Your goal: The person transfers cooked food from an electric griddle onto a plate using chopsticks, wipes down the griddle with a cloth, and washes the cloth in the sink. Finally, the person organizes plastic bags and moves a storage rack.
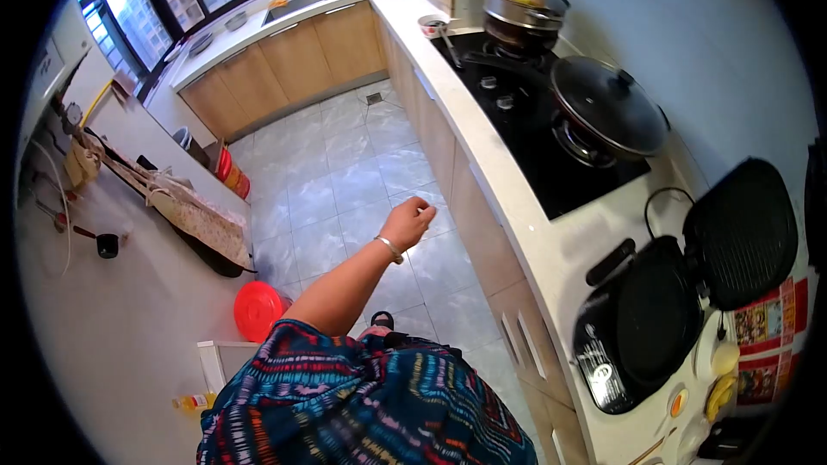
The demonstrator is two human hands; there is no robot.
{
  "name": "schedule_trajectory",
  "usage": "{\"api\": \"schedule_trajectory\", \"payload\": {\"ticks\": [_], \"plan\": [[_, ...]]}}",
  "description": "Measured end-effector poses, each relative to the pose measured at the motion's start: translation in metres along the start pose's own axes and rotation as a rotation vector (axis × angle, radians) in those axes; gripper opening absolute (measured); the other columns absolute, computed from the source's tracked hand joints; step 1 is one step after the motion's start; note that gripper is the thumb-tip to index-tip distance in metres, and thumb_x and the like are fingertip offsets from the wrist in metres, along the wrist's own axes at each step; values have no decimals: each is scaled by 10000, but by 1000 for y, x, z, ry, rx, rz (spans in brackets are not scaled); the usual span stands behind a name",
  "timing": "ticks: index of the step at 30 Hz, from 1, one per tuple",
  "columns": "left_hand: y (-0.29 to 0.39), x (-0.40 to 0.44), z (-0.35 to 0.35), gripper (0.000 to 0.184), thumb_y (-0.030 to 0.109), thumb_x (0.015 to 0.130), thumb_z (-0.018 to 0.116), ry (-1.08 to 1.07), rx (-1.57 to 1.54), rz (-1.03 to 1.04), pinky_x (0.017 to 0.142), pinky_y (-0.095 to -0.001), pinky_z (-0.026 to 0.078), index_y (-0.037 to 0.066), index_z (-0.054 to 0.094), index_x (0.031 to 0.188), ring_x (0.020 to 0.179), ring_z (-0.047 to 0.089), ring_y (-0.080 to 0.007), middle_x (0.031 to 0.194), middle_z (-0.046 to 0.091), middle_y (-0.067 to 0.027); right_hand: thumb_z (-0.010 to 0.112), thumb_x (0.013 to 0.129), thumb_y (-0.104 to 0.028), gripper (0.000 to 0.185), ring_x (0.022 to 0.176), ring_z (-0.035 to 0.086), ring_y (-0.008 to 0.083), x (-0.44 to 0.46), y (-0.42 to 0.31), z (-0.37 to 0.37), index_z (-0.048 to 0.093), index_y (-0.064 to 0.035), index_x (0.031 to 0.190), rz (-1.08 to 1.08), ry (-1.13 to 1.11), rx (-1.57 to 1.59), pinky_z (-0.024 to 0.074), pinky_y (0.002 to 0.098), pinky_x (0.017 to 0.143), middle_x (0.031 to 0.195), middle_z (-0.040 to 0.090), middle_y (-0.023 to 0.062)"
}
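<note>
Countertop (551, 251) stands apart from the left hand (407, 222), which seems loosely curled.

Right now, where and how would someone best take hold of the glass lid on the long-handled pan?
Probably by the dark knob on top of the lid, reaching down from above, from the room side. The knob stands up from the glass, so it should be easy to pinch, and nothing shows over it. The wall limits the far side.
</note>
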State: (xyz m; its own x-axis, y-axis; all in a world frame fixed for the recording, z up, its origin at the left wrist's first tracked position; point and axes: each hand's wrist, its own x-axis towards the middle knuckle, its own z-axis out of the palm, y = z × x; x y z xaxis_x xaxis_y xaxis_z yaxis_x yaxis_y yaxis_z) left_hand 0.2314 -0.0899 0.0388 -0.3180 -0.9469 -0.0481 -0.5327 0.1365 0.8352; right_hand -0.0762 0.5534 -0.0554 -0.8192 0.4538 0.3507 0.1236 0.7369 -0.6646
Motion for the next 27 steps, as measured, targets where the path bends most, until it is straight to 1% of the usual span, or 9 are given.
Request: {"api": "schedule_trajectory", "payload": {"ticks": [2, 4, 6, 8, 13, 17, 19, 22, 27], "plan": [[-23, 6, -36, 289, 258, 781, 497, 26, -116, -86, 479, -236, 402, -14, 516, 877, 549, 506, -104, 637, 551, -61, 485, 791, -178, 200, 765, 531, 202, -48, -31, 11, 567, -11, 866, -2, -153, 3, 436, 312, 660, 845, 557, 111], [-42, 12, -71, 290, 255, 762, 500, 22, -108, -167, 552, -269, 435, -20, 531, 847, 580, 554, -153, 670, 569, -107, 487, 785, -175, 188, 734, 527, 188, -96, -54, 23, 564, -13, 841, 64, -402, -39, 433, 303, 637, 810, 554, 103], [-72, 26, -102, 267, 242, 780, 496, 30, -141, -188, 440, -230, 401, -8, 519, 871, 545, 521, -109, 650, 549, -59, 488, 778, -171, 176, 702, 524, 174, -148, -76, 37, 562, -15, 816, 160, -707, -126, 430, 293, 614, 774, 552, 95], [-108, 39, -130, 261, 241, 780, 495, 37, -141, -206, 451, -232, 407, -4, 520, 868, 557, 526, -109, 658, 548, -55, 490, 772, -167, 167, 671, 520, 159, -198, -102, 53, 560, -17, 790, 210, -997, -206, 427, 284, 591, 738, 549, 88], [-137, 72, -202, 245, 232, 786, 488, 84, -159, -247, 504, -238, 422, 2, 521, 864, 618, 543, -105, 694, 545, -40, 494, 755, -158, 151, 593, 511, 124, -306, -204, 117, 554, -22, 727, 130, -1495, -220, 420, 260, 534, 649, 542, 68], [-136, 111, -222, 236, 223, 786, 488, 68, -219, -140, 508, -233, 423, 5, 523, 869, 596, 520, -97, 679, 551, -39, 496, 745, -152, 149, 547, 506, 102, -380, -323, 169, 550, -25, 690, 45, -1598, -116, 415, 246, 500, 595, 538, 57], [-145, 140, -221, 241, 223, 781, 487, 84, -236, -147, 553, -247, 426, -1, 533, 859, 613, 536, -121, 684, 566, -64, 492, 753, -118, 111, 571, 539, 127, -404, -381, 192, 552, -28, 726, -399, -1626, -26, 410, 226, 485, 642, 569, 44], [-191, 180, -230, 236, 219, 766, 480, 125, -201, -192, 609, -295, 435, 6, 554, 834, 654, 564, -209, 717, 587, -112, 488, 760, -116, 113, 572, 536, 118, -441, -459, 235, 551, -27, 728, -443, -1684, 156, 407, 224, 483, 638, 564, 42], [-310, 179, -298, 207, 207, 732, 483, 421, 165, -528, 617, -372, 434, 29, 564, 798, 688, 546, -331, 728, 572, -167, 500, 757, -94, 114, 608, 511, 91, -534, -614, 300, 562, -2, 782, -506, -1884, 214, 414, 209, 554, 669, 564, 44]]}}
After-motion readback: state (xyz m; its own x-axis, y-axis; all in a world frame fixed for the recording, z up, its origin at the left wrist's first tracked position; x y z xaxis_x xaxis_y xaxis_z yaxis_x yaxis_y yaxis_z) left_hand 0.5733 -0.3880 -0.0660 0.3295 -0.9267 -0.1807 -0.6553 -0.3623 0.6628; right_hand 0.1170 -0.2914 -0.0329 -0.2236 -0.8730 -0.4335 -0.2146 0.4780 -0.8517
